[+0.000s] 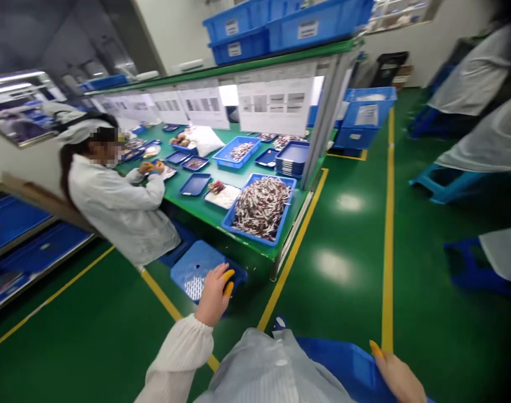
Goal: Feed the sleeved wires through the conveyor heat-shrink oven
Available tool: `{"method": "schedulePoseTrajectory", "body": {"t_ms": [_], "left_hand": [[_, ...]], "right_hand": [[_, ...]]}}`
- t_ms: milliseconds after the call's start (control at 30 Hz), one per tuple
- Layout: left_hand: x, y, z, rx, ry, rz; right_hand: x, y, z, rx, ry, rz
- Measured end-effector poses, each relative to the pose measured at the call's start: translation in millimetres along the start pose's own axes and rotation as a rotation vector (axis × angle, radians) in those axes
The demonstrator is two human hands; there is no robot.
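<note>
My left hand [215, 292] is stretched forward above a blue plastic stool [198, 260], with nothing visible in it. Its fingers are slightly bent and apart, and two wear yellow finger cots. Down at my right side, my right hand [400, 378] grips the rim of a blue plastic bin [343, 358], which is partly hidden behind my smock. A yellow finger cot shows on that hand too. Ahead, on the corner of the green workbench [249, 243], stands a blue tray [274, 242] heaped with small white and dark red pieces.
A co-worker [116, 190] in white sits at the bench's left side. Blue bins [309, 28] stand on the overhead shelf, and stacked bins [364, 123] are on the floor behind. At right are more people [482, 134] on blue stools. A rack [32, 246] stands left.
</note>
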State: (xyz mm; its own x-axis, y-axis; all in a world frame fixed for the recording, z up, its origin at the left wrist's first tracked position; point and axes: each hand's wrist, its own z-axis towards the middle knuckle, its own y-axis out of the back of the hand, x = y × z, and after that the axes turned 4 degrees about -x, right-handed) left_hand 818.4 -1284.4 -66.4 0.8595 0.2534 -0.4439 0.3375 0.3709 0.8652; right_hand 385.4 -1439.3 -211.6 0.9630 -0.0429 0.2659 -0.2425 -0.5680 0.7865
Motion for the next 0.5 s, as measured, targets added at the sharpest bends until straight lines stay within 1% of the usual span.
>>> {"method": "schedulePoseTrajectory", "body": {"t_ms": [33,67,133,200,267,333,367,433,467,500], "left_hand": [[0,-3.9,-33,-0.008,0.081,-0.037],[-3,-8.6,-66,-0.011,0.168,-0.071],[-15,-18.0,-130,0.041,0.314,-0.161],[-33,-23.6,-191,0.084,0.458,-0.253],[-53,-23.9,-251,0.078,0.593,-0.349],[-71,-19.8,-315,0.006,0.712,-0.46],[-78,-17.1,-350,-0.058,0.791,-0.526],[-93,-12.3,-423,-0.221,1.019,-0.681],[-101,-10.7,-460,-0.32,1.158,-0.767],[-109,-9.7,-495,-0.445,1.294,-0.851]], "right_hand": [[4,-9,3,0.037,0.026,-0.004],[10,-16,4,0.045,0.046,-0.015],[28,-30,0,0.056,0.091,-0.048],[54,-44,-13,0.066,0.178,-0.105],[86,-62,-37,0.074,0.326,-0.205],[119,-86,-72,0.077,0.524,-0.336],[135,-100,-95,0.079,0.634,-0.405],[165,-134,-151,0.086,0.859,-0.54],[178,-152,-184,0.093,0.976,-0.602],[189,-171,-219,0.104,1.093,-0.657]]}}
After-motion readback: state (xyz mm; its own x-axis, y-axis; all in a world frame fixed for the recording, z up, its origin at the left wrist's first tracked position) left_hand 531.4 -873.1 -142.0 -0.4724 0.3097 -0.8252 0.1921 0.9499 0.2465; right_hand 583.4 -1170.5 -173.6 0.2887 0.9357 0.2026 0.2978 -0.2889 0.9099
